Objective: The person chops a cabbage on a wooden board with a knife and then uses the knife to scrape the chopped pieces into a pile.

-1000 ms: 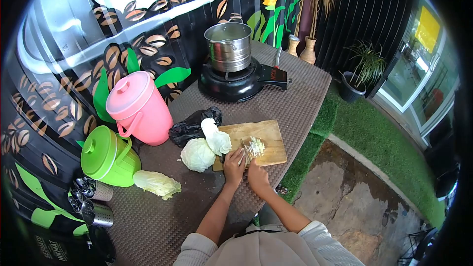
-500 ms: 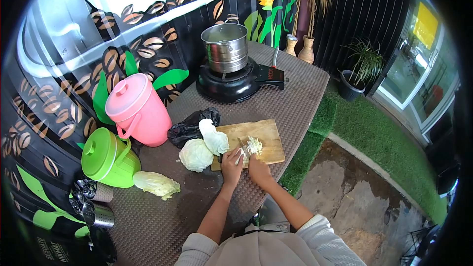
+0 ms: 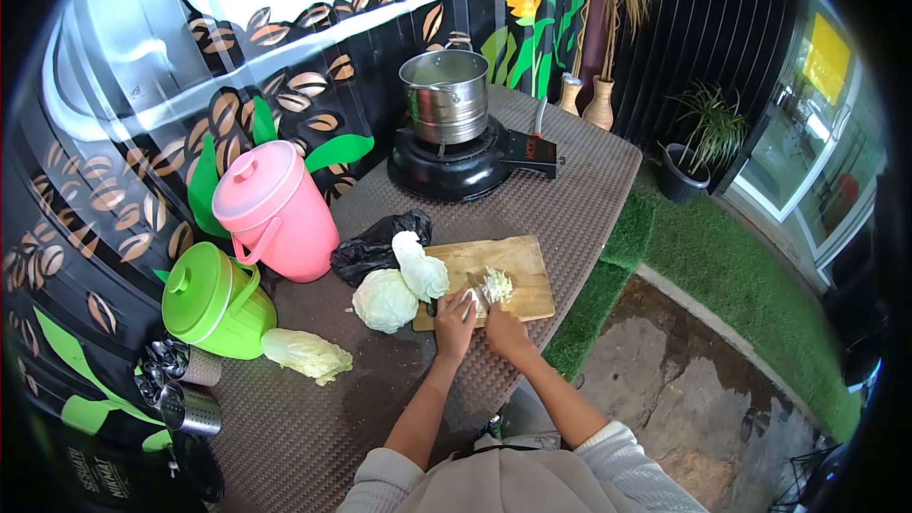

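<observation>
My left hand (image 3: 455, 325) is closed over a small pale piece of cabbage (image 3: 471, 298) at the near side of the wooden cutting board (image 3: 529, 264). Beside it, my right hand (image 3: 507, 332) grips a knife (image 3: 477, 282), its blade pointing away from me against the cabbage piece. Finely shredded cabbage (image 3: 497, 286) lies just right of the blade. Left of the board sit a round cabbage head (image 3: 385, 302) and a loose cabbage leaf (image 3: 422, 266), which overlaps the board's left edge. My fingers hide most of the held piece and the knife handle.
A steel pot (image 3: 444, 100) stands on a black portable stove (image 3: 446, 171) at the back. To the left are a black plastic bag (image 3: 375, 245), a pink jug (image 3: 278, 214), a green jug (image 3: 217, 304), a napa cabbage (image 3: 306, 355) and a perforated metal holder (image 3: 193, 410). The table's edge (image 3: 594, 261) runs along the right.
The camera view has shifted slightly, moving the scene a little to the right. Both hands stay at the board with the knife and cabbage piece, with only slight movement.
</observation>
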A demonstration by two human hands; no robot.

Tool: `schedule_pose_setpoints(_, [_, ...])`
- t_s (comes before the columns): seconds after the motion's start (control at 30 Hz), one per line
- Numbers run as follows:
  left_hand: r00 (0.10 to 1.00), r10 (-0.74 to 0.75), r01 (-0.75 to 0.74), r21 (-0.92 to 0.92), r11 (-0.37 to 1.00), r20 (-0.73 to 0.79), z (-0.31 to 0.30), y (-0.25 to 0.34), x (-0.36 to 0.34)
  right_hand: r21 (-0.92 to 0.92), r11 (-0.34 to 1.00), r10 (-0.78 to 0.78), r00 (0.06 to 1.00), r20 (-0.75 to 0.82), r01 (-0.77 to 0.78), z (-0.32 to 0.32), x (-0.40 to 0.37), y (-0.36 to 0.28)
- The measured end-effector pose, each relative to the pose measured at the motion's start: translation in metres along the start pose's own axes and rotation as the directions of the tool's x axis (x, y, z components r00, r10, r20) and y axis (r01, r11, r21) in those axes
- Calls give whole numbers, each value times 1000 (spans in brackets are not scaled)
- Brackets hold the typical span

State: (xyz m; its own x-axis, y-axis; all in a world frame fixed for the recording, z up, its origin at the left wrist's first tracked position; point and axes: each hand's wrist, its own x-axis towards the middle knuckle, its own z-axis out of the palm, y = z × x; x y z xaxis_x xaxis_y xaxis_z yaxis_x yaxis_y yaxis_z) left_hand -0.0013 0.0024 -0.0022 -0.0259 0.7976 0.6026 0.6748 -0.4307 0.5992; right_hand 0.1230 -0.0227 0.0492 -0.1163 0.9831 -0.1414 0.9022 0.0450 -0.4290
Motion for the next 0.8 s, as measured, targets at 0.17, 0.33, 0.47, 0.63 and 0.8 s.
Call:
schedule_pose_setpoints(0.17, [1000, 14, -14, -6, 1000, 2, 1, -1, 0, 39, 989, 143, 988, -65, -141, 33, -12, -6])
schedule_pose_setpoints(0.33, [1000, 9, -10, -33, 999, -4, -1, 2, 0, 31, 999, 29, 996, -90, -27, 16, 14, -5])
schedule_pose_setpoints(0.47, [1000, -2, 2, -36, 999, -5, -1, 2, 0, 27, 999, 48, 998, -37, -47, 11, -2, -9])
schedule_pose_setpoints(0.63, [1000, 11, -12, -24, 1000, -14, 2, -1, 0, 61, 993, 109, 991, -80, -104, 26, -6, -10])
schedule_pose_setpoints(0.8, [1000, -16, 17, -31, 999, 15, -2, 2, 0, 27, 1000, -8, 998, -69, 9, 4, 19, -4])
